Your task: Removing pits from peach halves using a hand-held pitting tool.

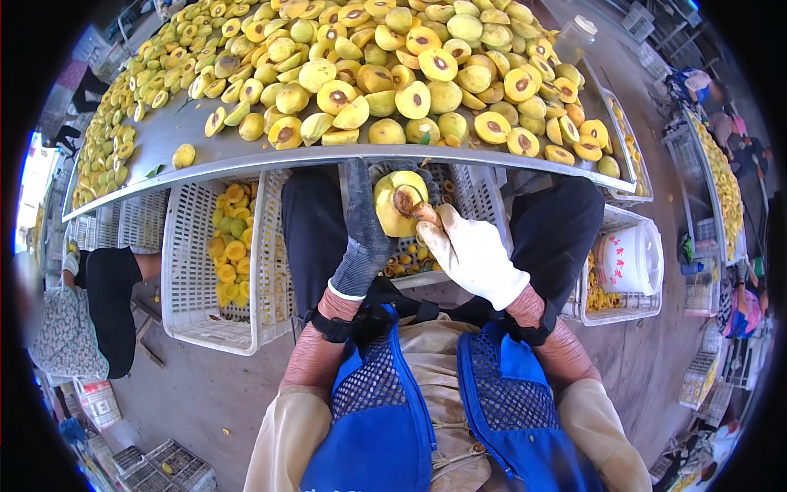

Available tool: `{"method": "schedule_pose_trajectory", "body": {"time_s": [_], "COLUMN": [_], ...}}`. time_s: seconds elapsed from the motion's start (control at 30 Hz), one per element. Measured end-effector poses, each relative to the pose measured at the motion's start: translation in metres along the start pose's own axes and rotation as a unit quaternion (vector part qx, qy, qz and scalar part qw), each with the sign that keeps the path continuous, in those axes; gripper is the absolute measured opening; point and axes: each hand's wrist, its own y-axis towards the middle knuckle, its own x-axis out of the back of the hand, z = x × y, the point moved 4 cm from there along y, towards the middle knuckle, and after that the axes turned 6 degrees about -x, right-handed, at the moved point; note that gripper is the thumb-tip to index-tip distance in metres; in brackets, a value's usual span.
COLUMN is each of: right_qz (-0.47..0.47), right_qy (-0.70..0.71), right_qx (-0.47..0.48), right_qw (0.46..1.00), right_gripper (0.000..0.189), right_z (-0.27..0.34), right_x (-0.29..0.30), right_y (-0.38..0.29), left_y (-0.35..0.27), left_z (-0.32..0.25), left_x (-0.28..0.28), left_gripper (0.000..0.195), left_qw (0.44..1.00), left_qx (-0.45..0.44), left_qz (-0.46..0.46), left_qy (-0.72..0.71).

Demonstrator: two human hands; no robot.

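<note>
My left hand (363, 227), in a dark glove, holds a halved yellow stone fruit (393, 203) with its cut face and brown pit cavity showing. My right hand (470, 246), in a white glove, grips a small orange-brown tool handle (426, 214) whose tip meets the pit. The tool's working end is mostly hidden. Both hands are just below the metal edge of a table (344, 154), over a plastic crate (479, 190) between my knees with pits and scraps in it. On the table lies a large heap of halved yellow fruit (393, 74).
A white crate (212, 332) of pitted fruit stands at left; another (615, 318), holding a white bucket (627, 258), stands at right. A clear jar (575, 40) sits at the table's far right. A co-worker (74, 332) sits at far left; other people work at far right.
</note>
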Motion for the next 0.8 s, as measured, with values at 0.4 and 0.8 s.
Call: {"method": "schedule_pose_trajectory", "body": {"time_s": [0.4, 0.8], "right_qz": [0.109, 0.184], "right_qy": [0.072, 0.251], "right_qx": [-0.032, -0.117], "right_qw": [0.991, 0.943], "right_gripper": [0.033, 0.04], "right_z": [-0.007, 0.007], "right_x": [-0.001, -0.001], "right_y": [-0.015, -0.038], "left_y": [0.0, -0.007], "left_z": [0.014, -0.007], "left_x": [-0.001, 0.004], "left_gripper": [0.071, 0.08], "left_qw": [0.988, 0.972], "left_qx": [-0.095, -0.139], "left_qz": [0.106, 0.139], "left_qy": [0.059, 0.127]}}
